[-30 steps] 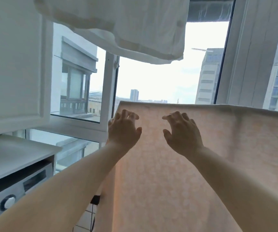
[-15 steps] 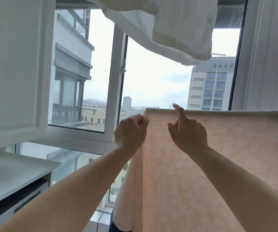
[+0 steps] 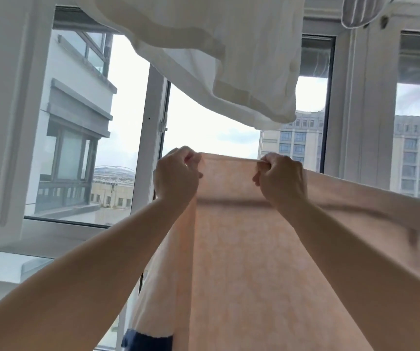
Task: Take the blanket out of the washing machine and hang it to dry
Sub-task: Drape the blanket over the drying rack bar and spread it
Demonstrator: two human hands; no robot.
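Note:
A thin peach blanket [image 3: 249,262] hangs in front of me, filling the lower right of the head view. Its top edge is lifted at eye height before the window. My left hand [image 3: 176,174] grips the blanket's upper left corner with curled fingers. A short way to the right, my right hand [image 3: 281,178] grips the same top edge. The stretch between both hands is pulled taut. A darker line crosses the fabric just below my hands; whatever bears the blanket is hidden behind the cloth.
A white cloth [image 3: 203,54] hangs overhead, sagging down close above my hands. A white cabinet [image 3: 1,110] stands at the left. Window frames [image 3: 150,153] and buildings lie beyond. A striped grey item [image 3: 358,11] hangs at the top right. Something dark blue [image 3: 148,342] shows at the bottom.
My open hands in front of the blanket have closed on its top edge. The left took the corner first, then the right gripped and both raised the edge as my view tilted upward.

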